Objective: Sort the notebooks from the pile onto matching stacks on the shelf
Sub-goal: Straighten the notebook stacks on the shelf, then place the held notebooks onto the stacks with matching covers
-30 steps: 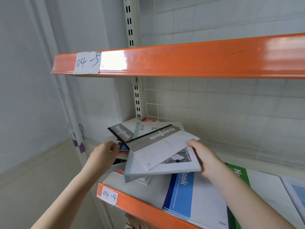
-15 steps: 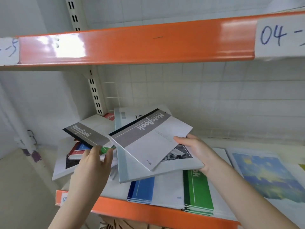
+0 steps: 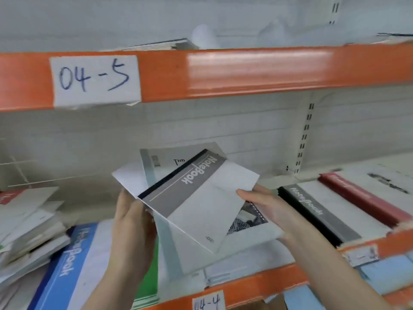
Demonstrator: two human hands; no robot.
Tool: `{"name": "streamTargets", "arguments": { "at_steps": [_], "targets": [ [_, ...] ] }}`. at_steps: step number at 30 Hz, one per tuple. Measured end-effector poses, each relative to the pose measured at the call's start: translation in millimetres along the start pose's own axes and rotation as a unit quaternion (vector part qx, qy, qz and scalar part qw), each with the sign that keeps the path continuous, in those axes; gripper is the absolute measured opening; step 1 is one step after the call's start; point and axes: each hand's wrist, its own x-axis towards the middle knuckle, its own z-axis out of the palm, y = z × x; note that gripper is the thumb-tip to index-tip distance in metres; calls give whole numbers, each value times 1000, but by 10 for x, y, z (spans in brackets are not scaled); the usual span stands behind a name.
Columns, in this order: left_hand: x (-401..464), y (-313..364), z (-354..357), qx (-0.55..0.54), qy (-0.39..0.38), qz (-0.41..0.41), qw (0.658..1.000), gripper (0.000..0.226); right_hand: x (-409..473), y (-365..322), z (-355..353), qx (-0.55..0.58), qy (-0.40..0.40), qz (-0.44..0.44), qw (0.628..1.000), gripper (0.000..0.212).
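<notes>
Fingers of the right hand [image 3: 266, 209] are curled over the right edge of a grey-banded NoteBook [image 3: 196, 198], thumb on top, and under it sits a larger pale notebook [image 3: 250, 233] with a photo on the cover — both held tilted above the shelf [image 3: 257, 285]. The left hand [image 3: 131, 222] is up against the left edge of the bundle, fingers fairly straight; can't tell if it's really gripping. Below on the shelf: a blue NoteBook stack [image 3: 67, 265], a green one [image 3: 149, 285] mostly hidden by the left arm, a messy pile [image 3: 26, 231] at far left — and off right, a black-spined stack [image 3: 319, 215] beside a red-spined one [image 3: 362, 198]. Labels read 04-5 [image 3: 95, 80] and 04-4 [image 3: 207, 302].
</notes>
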Motion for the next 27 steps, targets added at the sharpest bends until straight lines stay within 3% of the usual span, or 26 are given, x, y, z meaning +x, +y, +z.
{"name": "streamTargets", "arguments": {
  "at_steps": [3, 5, 8, 10, 13, 16, 19, 23, 25, 27],
  "targets": [
    [-104, -91, 517, -19, -96, -102, 990, 35, -146, -120, -483, -40, 44, -32, 998, 30],
    [-181, -152, 816, -47, -168, -147, 974, 34, -202, -157, -794, -107, 72, -40, 991, 30],
    [-277, -313, 1201, -51, -224, -161, 960, 65, -324, -244, -1221, -161, 135, -33, 977, 26],
    [-353, -389, 1473, -59, -234, -174, 955, 63, -451, -346, -1437, -193, 183, -23, 964, 29],
    [-480, -483, 1881, -67, -226, -186, 954, 34, -628, -457, -1858, -195, 241, -13, 951, 29],
    [-562, -612, 2207, -60, -235, -192, 951, 23, -786, -594, -2311, -127, 313, -5, 941, 37],
    [-646, -694, 2517, -70, -221, -206, 951, 13, -970, -785, -2637, -30, 278, 7, 960, 31],
    [-727, -787, 2832, -92, -199, -206, 954, 34, -1156, -897, -2947, 48, 170, 11, 984, 33],
    [-753, -799, 2919, -95, -184, -197, 958, 49, -1182, -898, -3101, 37, 182, 13, 983, 32],
    [-752, -789, 2938, -106, -172, -185, 962, 45, -1179, -914, -3204, -4, 231, -6, 973, 26]
  ]
}}
